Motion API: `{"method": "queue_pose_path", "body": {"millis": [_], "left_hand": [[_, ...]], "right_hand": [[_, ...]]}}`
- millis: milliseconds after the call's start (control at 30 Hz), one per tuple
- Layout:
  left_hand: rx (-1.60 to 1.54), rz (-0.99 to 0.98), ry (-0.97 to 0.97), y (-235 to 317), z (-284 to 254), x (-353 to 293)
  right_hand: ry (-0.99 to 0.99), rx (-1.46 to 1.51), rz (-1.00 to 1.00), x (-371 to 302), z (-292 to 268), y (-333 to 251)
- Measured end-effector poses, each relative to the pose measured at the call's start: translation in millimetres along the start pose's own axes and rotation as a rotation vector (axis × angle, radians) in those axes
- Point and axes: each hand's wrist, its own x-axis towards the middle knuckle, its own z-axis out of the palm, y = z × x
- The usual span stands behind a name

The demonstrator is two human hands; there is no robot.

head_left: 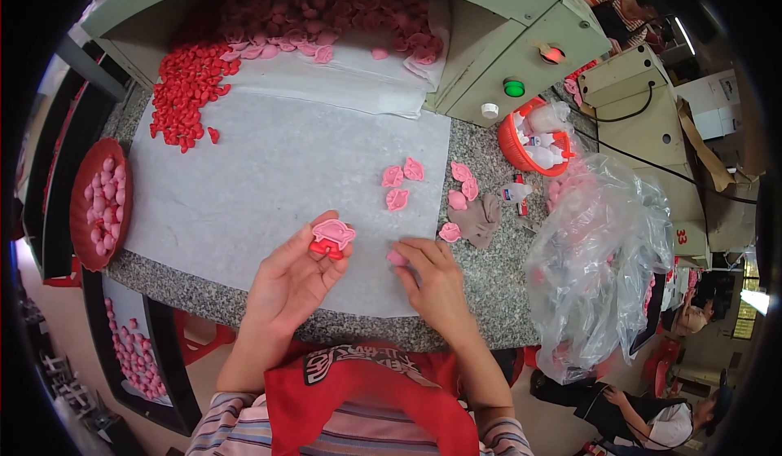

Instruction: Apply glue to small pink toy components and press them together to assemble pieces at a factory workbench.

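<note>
My left hand [285,289], palm up, holds a hollow pink plastic shell half [336,230] between thumb and fingers. A glossy red plastic piece [327,249] sits against the shell's near edge in the same grip. To its right, low over the white paper, my right hand [436,281] pinches a small pink piece [396,258], mostly hidden by the fingers. Three pink shell halves [397,200] lie farther off on the paper. Beyond the paper's right edge are several more pink parts [458,200] beside a crumpled grey-brown cloth [481,220].
Red pieces [186,93] and pink shells [326,16] are heaped at the back, under a green metal housing [505,57]. A red bowl [80,220] of pink parts stands left. At right are an orange basket [511,142] of bottles and a clear plastic bag [586,268].
</note>
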Motion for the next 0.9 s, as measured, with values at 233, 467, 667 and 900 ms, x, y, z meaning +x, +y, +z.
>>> {"method": "queue_pose_path", "body": {"millis": [233,467,667,900], "left_hand": [[0.116,-0.079,-0.015,-13.6,5.8,-0.7],[0.171,-0.035,-0.02,-31.7,22.8,-6.9],[0.312,0.122,-0.098,-35.3,26.3,-10.9],[0.433,0.216,-0.146,-36.6,26.1,-13.8]], "right_hand": [[0.033,0.264,0.362,-2.8,-21.1,-17.0],[0.306,0.328,-0.006,4.1,-37.4,-67.5],[0.3,0.373,0.017,1.4,-30.5,-67.7],[0.318,0.398,0.025,-2.8,-26.2,-67.4]]}}
